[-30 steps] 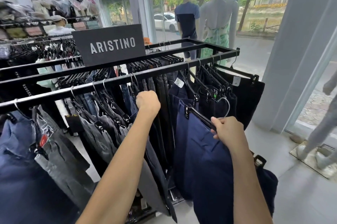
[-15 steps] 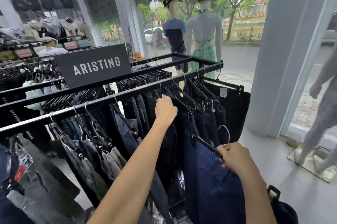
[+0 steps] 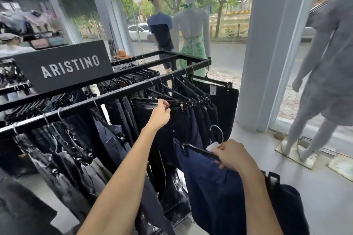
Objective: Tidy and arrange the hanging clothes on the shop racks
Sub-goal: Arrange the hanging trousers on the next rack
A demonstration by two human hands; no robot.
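A black metal rack [image 3: 118,95] runs from lower left to upper right, hung with dark trousers on black clip hangers [image 3: 187,91]. My left hand [image 3: 161,113] reaches up to the row near the rack's right end and grips the top of a hanger with dark trousers [image 3: 179,127]. My right hand [image 3: 232,155] holds the bar of a loose hanger off the rail, below and right of the row. Navy trousers [image 3: 210,192] hang from it, and its wire hook [image 3: 216,132] points up free of the rail.
A black ARISTINO sign [image 3: 66,66] stands on the rack top. Two dressed mannequins [image 3: 189,24] stand behind the rack at the window. A grey pillar [image 3: 267,53] and another mannequin [image 3: 321,82] are on the right. More racks of clothes fill the left.
My left hand slid right along the row, from the middle trousers to the hangers near the rack's end. My right hand with the navy trousers dropped lower and away from the rail.
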